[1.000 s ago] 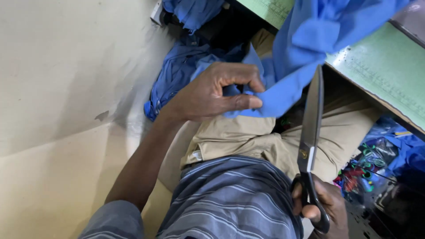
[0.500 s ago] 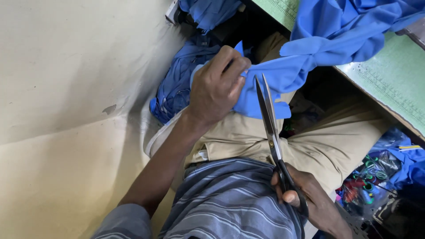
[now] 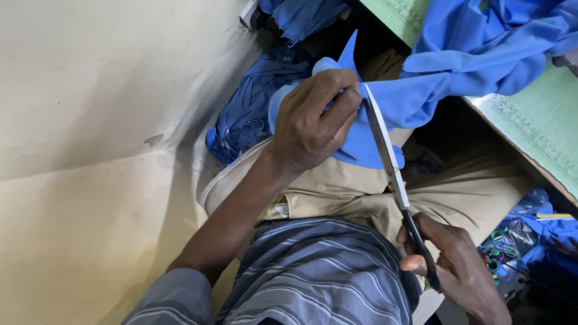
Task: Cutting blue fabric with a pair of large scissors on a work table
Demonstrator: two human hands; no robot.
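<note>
Left hand (image 3: 313, 120) pinches a fold of the bright blue cloth (image 3: 445, 78) over the lap, grip closed tight on the fabric. Right hand (image 3: 457, 271) has its grip wrapped through the black handles of the long steel scissors (image 3: 388, 165), blades nearly closed and lying against the fold, tip right at the left fingers. The cloth trails up onto the green-topped desk (image 3: 536, 126). Judging from this, the cut is in hand, not finished: the piece hangs in one length. More blue fabric (image 3: 253, 114) is heaped on the floor beside the knee.
</note>
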